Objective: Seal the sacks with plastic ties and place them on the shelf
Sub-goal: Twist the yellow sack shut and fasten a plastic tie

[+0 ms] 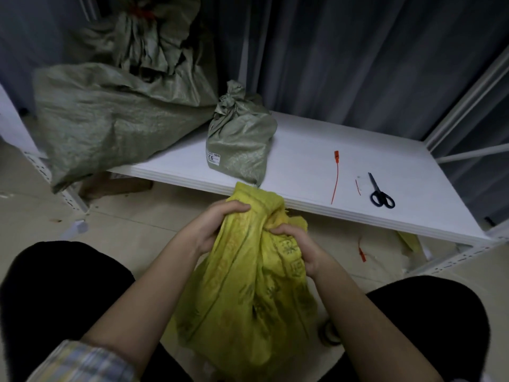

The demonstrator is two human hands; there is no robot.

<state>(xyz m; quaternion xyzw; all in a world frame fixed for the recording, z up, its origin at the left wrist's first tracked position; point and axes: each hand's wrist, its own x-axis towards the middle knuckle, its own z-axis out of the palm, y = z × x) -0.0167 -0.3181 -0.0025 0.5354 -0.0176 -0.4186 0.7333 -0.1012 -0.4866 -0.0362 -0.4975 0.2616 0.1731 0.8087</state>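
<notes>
A yellow woven sack [248, 293] stands on the floor between the person's knees, just in front of the shelf's near edge, its printed sides creased and its neck gathered upward. The left hand [217, 224] grips the neck from the left, fingers curled over the bunched cloth near the top. The right hand [297, 249] clutches the fabric on the other side a little lower, fingers curled into the folds. The mouth of the sack pokes up above both hands, with no tie visible on it.

On the white shelf board [303, 150] behind, a small green sack [239, 142] stands upright with its top knotted and a white label on its front; it sits near the board's front edge. Left of it a large green sack [110, 117] slumps across the board's left end, overhanging it, and another green sack [154, 37] rises behind that, bound at the neck with something red. To the right on the board lie a long orange plastic tie [335, 177], a short orange scrap [357, 186] and black-handled scissors [380, 193], all apart from one another. Another orange tie [361, 253] lies on the floor under the shelf's right part.
</notes>
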